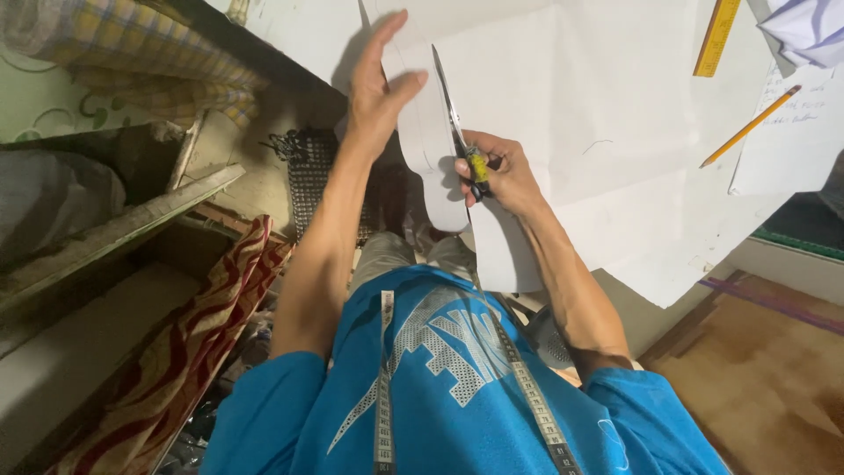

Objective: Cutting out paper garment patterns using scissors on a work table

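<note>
- The right hand (497, 171) grips scissors (455, 123) cutting the white paper (615, 114) at the worktop's near edge.
- The left hand (380, 84), open, steadies the curved strip (431, 167).
- The cut seems partly done; uncut paper remains ahead.

A large white paper sheet (615, 114) covers most of the tabletop (791, 224) and hangs over its near edge. On the sheet lie a yellow ruler (716, 37) at the top and a yellow pencil (750, 127) near it, partly on a smaller written sheet (791, 141) at the right.
</note>
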